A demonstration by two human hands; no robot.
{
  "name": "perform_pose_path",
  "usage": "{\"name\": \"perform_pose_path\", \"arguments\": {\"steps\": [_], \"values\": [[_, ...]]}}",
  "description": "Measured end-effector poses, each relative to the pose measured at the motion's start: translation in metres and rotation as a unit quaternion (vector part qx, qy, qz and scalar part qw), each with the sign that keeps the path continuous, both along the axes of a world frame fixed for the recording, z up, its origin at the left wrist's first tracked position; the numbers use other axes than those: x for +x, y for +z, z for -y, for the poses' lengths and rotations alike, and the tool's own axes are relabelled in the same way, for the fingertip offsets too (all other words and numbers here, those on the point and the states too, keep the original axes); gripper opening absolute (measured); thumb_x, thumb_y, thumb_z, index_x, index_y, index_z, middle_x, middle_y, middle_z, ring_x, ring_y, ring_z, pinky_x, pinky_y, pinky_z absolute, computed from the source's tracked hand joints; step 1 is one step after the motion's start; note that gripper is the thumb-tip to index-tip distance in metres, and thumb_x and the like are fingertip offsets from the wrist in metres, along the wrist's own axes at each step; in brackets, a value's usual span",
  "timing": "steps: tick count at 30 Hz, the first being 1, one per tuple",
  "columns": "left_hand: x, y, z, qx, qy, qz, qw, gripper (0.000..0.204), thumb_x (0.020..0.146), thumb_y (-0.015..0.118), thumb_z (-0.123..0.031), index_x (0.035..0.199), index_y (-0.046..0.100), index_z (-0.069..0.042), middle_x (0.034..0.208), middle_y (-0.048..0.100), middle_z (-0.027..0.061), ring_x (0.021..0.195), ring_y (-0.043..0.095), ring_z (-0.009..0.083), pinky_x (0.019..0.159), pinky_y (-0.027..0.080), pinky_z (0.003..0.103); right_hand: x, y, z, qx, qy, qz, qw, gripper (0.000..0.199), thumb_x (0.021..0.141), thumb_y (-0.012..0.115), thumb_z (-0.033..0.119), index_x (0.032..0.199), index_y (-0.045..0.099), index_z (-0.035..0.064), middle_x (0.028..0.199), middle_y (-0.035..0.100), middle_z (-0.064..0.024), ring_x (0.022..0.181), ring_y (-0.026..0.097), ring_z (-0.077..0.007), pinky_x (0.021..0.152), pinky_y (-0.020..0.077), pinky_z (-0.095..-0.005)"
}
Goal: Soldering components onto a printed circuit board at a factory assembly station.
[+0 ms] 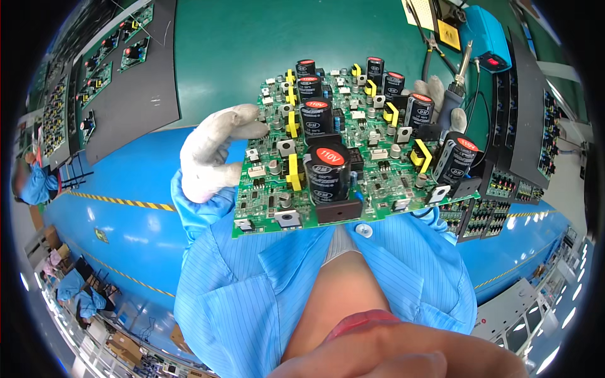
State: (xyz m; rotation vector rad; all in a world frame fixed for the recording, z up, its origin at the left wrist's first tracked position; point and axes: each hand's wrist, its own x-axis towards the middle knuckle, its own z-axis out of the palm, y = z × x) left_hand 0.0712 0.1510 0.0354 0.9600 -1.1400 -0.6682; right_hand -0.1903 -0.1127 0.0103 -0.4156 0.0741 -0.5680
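Observation:
A green circuit board panel [372, 179] is held up in front of my chest, tilted. It carries several black cylindrical capacitors [329, 173] with red tops, yellow-wrapped parts [293, 172] and small metal-tabbed components. My left hand [211, 148], in a white glove, pinches the panel's left edge between thumb and fingers. At the right edge, my gloved right hand [435, 91] is partly hidden behind the capacitors. Its fingers close round the dark handle of a soldering iron [457, 91], whose metal tip points up and away. Whether this hand also grips the panel, I cannot tell.
Beyond the panel lies a green work surface [252, 44]. A blue soldering station [485, 38], pliers [432, 47] and a yellow sponge [449, 34] sit at the far right. Dark sheets with more boards [135, 53] stand left and right. Other people [38, 183] work at far left.

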Motion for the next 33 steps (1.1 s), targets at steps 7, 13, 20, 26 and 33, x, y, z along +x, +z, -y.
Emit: {"name": "perform_pose_path", "arguments": {"steps": [7, 13, 20, 26, 33], "values": [[0.029, 0.009, 0.028, 0.164, 0.148, -0.070, 0.973, 0.040, 0.089, 0.058, -0.013, 0.124, 0.053, 0.005, 0.116, 0.061, 0.0175, 0.114, 0.056, 0.0271, 0.098, 0.044, 0.036, 0.001, -0.014, 0.003, -0.002, 0.022, 0.069, 0.997, 0.072, 0.087, 0.051, 0.039, 0.143, 0.030, -0.0001, 0.137, 0.045, -0.0221, 0.123, 0.048, -0.0349, 0.102, 0.0428, -0.0463], [0.033, -0.003, 0.052, 0.319, 0.092, 0.004, 0.943, 0.039, 0.089, 0.060, -0.023, 0.119, 0.058, 0.003, 0.112, 0.063, 0.0097, 0.103, 0.056, 0.0169, 0.093, 0.042, 0.029, 0.010, -0.010, 0.002, -0.021, 0.038, 0.130, 0.991, 0.072, 0.088, 0.050, 0.039, 0.143, 0.028, -0.0014, 0.137, 0.044, -0.0224, 0.122, 0.049, -0.0353, 0.101, 0.0436, -0.0463], [0.027, 0.027, 0.103, 0.270, -0.103, 0.047, 0.956, 0.043, 0.091, 0.056, -0.027, 0.122, 0.055, 0.003, 0.115, 0.060, 0.0089, 0.106, 0.053, 0.0154, 0.093, 0.041, 0.028, 0.018, -0.013, -0.001, 0.021, 0.066, 0.207, 0.976, 0.070, 0.088, 0.051, 0.033, 0.143, 0.026, -0.0031, 0.139, 0.040, -0.0253, 0.124, 0.046, -0.0401, 0.101, 0.0426, -0.0519], [0.033, 0.031, 0.131, 0.170, -0.311, 0.155, 0.922, 0.067, 0.088, 0.050, -0.052, 0.122, 0.055, 0.005, 0.126, 0.055, 0.0200, 0.121, 0.049, 0.0323, 0.112, 0.022, 0.044, 0.029, 0.015, -0.006, -0.050, -0.045, -0.027, 0.997, 0.035, 0.077, 0.062, 0.037, 0.086, 0.050, 0.0055, 0.081, 0.051, -0.0057, 0.068, 0.052, -0.0162, 0.060, 0.0460, -0.0304], [0.033, 0.039, 0.139, 0.133, -0.334, 0.237, 0.903, 0.094, 0.083, 0.030, -0.078, 0.117, 0.059, 0.005, 0.123, 0.057, 0.0204, 0.121, 0.050, 0.0353, 0.110, 0.020, 0.054, 0.033, 0.027, -0.023, 0.032, -0.167, -0.110, 0.979, 0.053, 0.081, 0.055, 0.041, 0.109, 0.061, -0.0036, 0.096, 0.065, -0.0160, 0.085, 0.064, -0.0231, 0.073, 0.0543, -0.0336]]}}
